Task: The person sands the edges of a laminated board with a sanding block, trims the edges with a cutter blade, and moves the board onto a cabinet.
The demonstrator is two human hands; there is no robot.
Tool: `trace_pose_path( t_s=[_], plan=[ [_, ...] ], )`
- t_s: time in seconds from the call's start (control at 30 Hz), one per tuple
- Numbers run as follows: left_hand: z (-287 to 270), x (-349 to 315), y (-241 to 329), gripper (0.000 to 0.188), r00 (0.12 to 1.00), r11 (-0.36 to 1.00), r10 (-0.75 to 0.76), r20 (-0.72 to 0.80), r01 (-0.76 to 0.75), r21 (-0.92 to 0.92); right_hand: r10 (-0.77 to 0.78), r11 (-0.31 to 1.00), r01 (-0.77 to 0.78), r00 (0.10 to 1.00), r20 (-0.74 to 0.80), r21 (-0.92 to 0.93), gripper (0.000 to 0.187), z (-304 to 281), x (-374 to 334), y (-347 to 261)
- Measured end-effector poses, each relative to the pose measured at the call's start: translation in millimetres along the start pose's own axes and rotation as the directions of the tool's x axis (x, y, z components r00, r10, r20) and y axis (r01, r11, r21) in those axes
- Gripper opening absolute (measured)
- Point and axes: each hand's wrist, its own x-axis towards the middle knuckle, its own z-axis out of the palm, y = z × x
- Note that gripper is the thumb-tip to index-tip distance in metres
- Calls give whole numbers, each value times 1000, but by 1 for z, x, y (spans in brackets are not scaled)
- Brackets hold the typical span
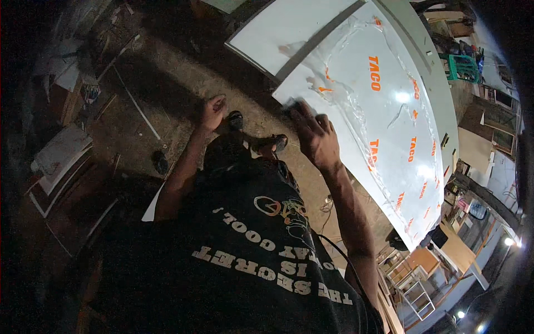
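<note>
Over at the near corner of the big white panel (389,145), the person's right hand (316,136) lies flat with its fingers spread a little, fingertips reaching the panel's edge where the clear protective film (356,94) has begun to wrinkle and lift. Whether the fingers pinch the film itself I cannot tell; the corner under them is dark and blurred. The film carries orange lettering and shines under a lamp, and its loose part bunches up in a creased band running up the sheet from the hand. The panel slopes away to the right, its long lower edge running down towards the cluttered shelving (423,278) at the far side. A second white board (283,28) lies just beyond it, with a dark strip between the two.

The left hand (213,111) hangs free over the dirt floor (167,83), loosely curled, touching nothing, well apart from the panel. Between the hands, the person's sandalled feet (261,139) stand just beside the panel's corner. The floor to the left is mostly open, crossed by a thin pale strip (136,103), with stacked boards (61,161) and scrap along the left wall. A dark small object (160,162) lies on the floor near the left arm
</note>
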Motion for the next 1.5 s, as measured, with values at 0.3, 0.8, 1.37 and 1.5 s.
trace_pose_path(
  t_s=[0.3,0.8,1.37,1.5],
  plan=[
    [25,4,43,38,979,962,204,19,-197,-189,3,999,-5,998,-59,-32,50,13,9,-6],
    [76,-46,179,34,807,801,580,114,-590,99,237,971,-236,969,-69,25,54,-4,-32,3],
    [73,-6,170,23,786,724,545,291,-617,309,252,966,-247,965,-70,76,57,14,-10,-38],
    [60,-1,156,33,864,849,467,187,-497,181,236,970,-235,972,-7,60,63,14,-5,-38]
  ],
)
